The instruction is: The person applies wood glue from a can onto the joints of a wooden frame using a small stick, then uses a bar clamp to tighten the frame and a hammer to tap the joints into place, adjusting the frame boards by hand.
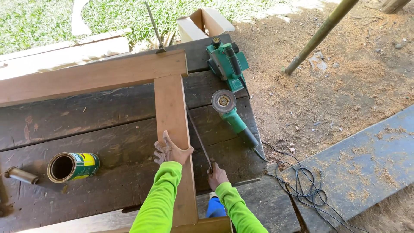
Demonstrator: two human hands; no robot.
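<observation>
A reddish wooden frame lies on a dark plank workbench (86, 121): a long crosspiece (90, 77) at the far side and an upright piece (172, 112) running toward me. My left hand (170, 150), in a worn glove, rests flat on the upright piece with fingers spread. My right hand (217, 176) grips the near end of a long thin dark metal bar (199, 138), which lies along the right edge of the upright piece. Both arms wear bright lime sleeves.
A green angle grinder (233, 118) and a green electric planer (227, 64) lie at the bench's right end. An open tin can (72, 167) lies on its side at left. Black cables (297, 181) trail over the sawdust-covered ground. A bamboo pole (321, 34) leans at upper right.
</observation>
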